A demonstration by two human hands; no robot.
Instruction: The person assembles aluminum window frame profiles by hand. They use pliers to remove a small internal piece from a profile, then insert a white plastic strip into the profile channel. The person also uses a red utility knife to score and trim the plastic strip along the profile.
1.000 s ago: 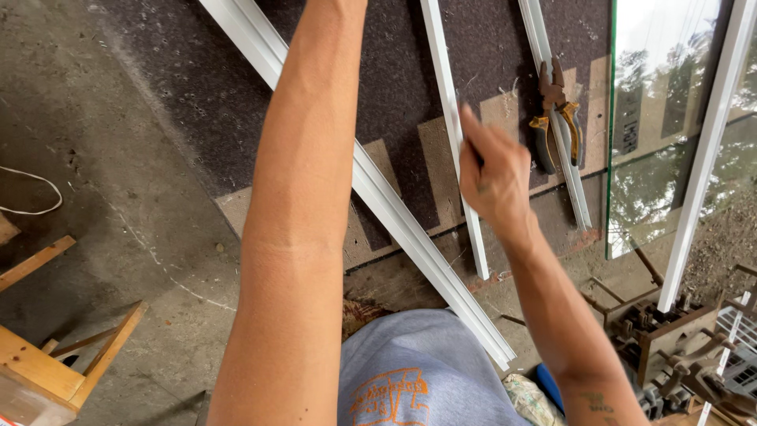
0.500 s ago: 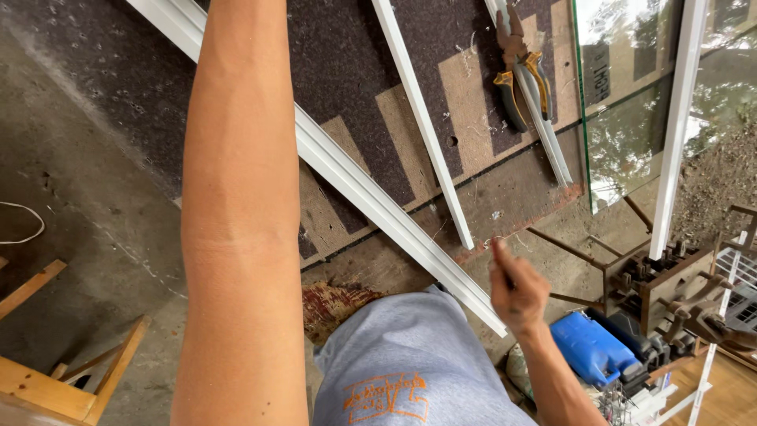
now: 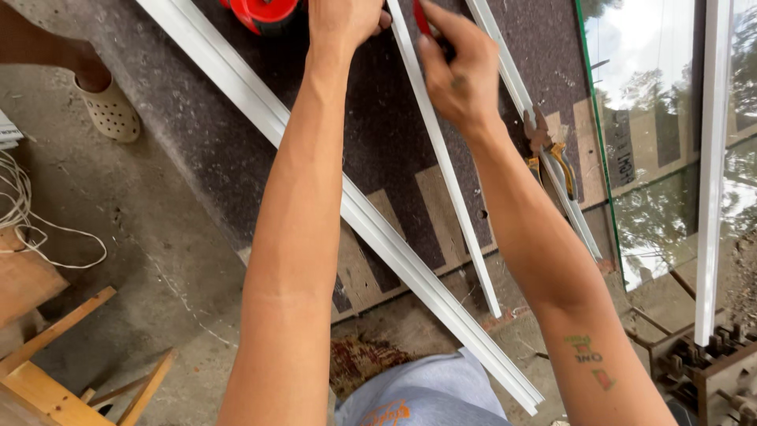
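Now we reach over the dark tabletop (image 3: 197,118), our left hand (image 3: 341,20) closed beside the narrow white strip (image 3: 441,158), our right hand (image 3: 457,67) pinching a red marker (image 3: 423,16), pliers (image 3: 552,154) lying near.

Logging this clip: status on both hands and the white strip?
Left hand pressing the thin white strip near its top. Right hand pinching a red marker at the strip. Pliers beside, clear.

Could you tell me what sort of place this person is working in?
Most likely a small workshop for aluminium-and-glass frames. Long white metal profiles lie across a dark worktable, a glass pane lies at its right end, and pliers rest beside the strips.
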